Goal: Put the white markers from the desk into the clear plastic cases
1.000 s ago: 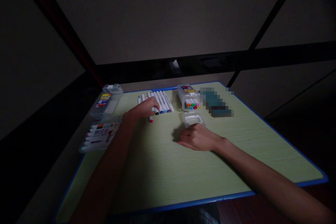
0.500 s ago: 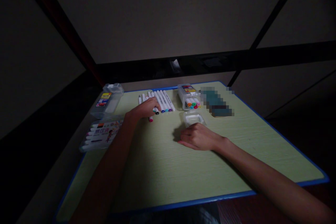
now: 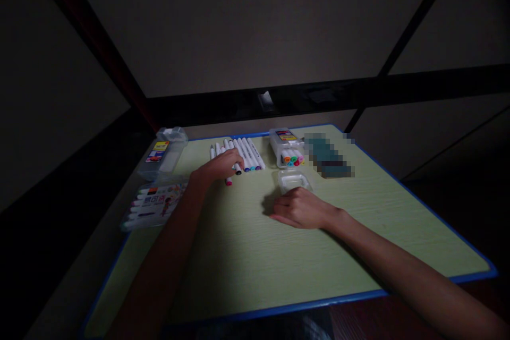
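My left hand point(image 3: 223, 163) is on a row of white markers point(image 3: 249, 154), its fingers bent down around a marker with a black end point(image 3: 238, 172). The fingertips are partly hidden. Beside that one, a marker with a pink end point(image 3: 228, 181) sticks out nearer to me than the others. My right hand point(image 3: 297, 207) rests on the table as a loose fist, with nothing visible in it. Just behind its knuckles is a small clear plastic lid or tray point(image 3: 292, 178), which the hand partly covers.
A clear case point(image 3: 285, 141) of colour-ended markers lies open toward me at the back. To its right is a blurred-out teal item point(image 3: 324, 151). Another clear box point(image 3: 167, 156) and a flat printed marker case point(image 3: 155, 204) lie along the left edge of the blue-rimmed table point(image 3: 287, 265).
Both hands hold almost the same place. My left hand shifts only slightly against the markers, and the view moves a little.
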`<act>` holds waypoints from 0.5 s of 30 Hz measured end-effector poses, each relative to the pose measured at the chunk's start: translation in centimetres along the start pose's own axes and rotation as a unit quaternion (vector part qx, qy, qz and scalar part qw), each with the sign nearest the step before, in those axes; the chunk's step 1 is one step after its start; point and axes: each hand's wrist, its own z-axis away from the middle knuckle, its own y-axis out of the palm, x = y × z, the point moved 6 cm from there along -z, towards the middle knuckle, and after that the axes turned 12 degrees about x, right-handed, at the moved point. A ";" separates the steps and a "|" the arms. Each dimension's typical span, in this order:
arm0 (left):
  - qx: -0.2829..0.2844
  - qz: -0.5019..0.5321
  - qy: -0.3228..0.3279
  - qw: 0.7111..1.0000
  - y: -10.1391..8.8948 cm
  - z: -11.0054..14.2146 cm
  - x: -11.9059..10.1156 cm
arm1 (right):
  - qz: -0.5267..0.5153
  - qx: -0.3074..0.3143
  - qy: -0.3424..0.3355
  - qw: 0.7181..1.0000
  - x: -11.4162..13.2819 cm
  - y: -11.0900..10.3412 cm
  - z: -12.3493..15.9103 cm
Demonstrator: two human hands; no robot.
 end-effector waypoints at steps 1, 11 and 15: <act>0.000 0.000 0.000 1.000 0.0 0.0 0.0 | -0.002 0.000 -0.002 1.000 0.0 0.0 0.0; 0.004 0.003 -0.008 1.000 -0.3 0.3 -0.4 | -0.007 -0.001 -0.003 1.000 0.1 -0.3 0.0; -0.003 0.005 -0.002 1.000 -0.1 0.3 -0.1 | -0.005 -0.004 0.003 1.000 0.0 -0.2 0.0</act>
